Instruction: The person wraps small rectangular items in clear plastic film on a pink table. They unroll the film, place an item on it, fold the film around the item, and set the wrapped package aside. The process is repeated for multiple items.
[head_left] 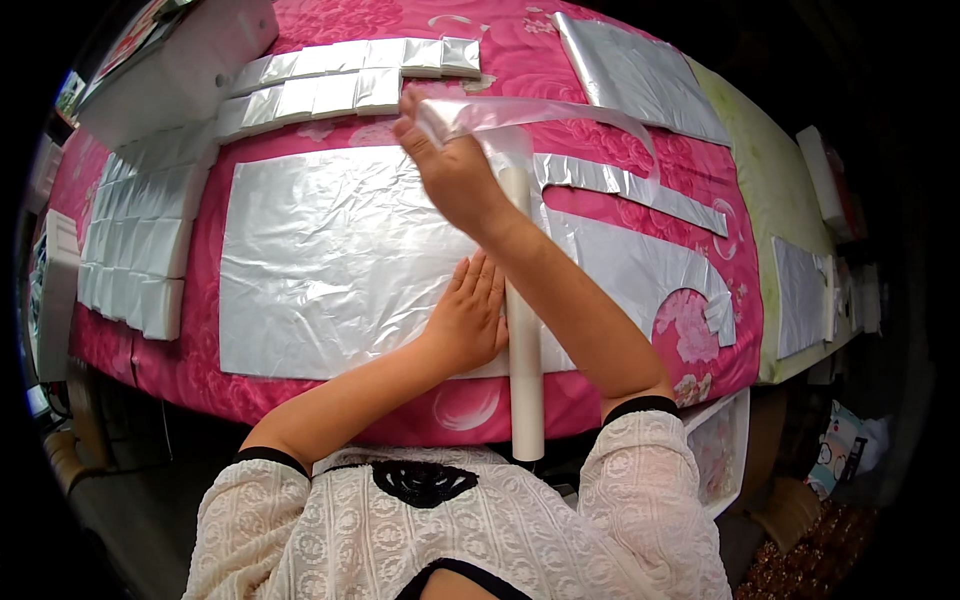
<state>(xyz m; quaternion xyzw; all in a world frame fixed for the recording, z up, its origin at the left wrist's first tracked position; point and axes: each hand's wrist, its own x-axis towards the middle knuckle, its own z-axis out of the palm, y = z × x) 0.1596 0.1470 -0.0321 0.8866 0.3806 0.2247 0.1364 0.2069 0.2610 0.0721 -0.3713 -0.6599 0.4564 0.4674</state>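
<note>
Right grip (451, 172) clamped on a translucent strip of plastic film (560, 110), I lay my left grip (468, 315) flat, fingers nearly together, on the silvery plastic bag (320, 265) spread over pink floral cloth (400, 405), beside the white tube (526, 390) crossing it.

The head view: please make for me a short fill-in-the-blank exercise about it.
The hand holding the translucent strip is the person's ____ one.
The left hand lies palm ____ on the silver sheet.
The floral cloth beneath is mainly ____ in colour.
Missing words: right; down; pink.
</note>
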